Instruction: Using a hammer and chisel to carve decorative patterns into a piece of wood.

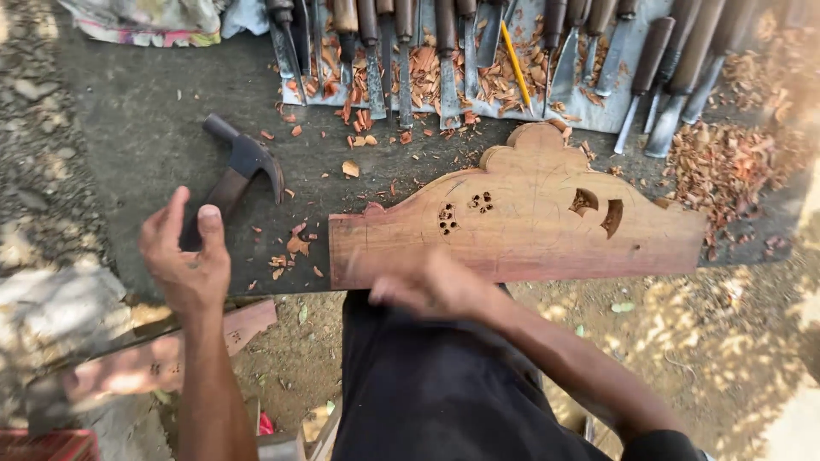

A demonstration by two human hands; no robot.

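Left hand (184,256) open, fingers up, beside hammer (239,171); right hand (427,286) blurred, grip unclear, on carved board (530,222).

A row of wood-handled chisels (478,51) with a yellow pencil (515,60) among them lies along the far edge of the dark mat (145,119), reddish wood shavings (726,162) heaped far right, crumpled cloth (145,19) far left, a carved wooden offcut (154,363) near left on the dirt.
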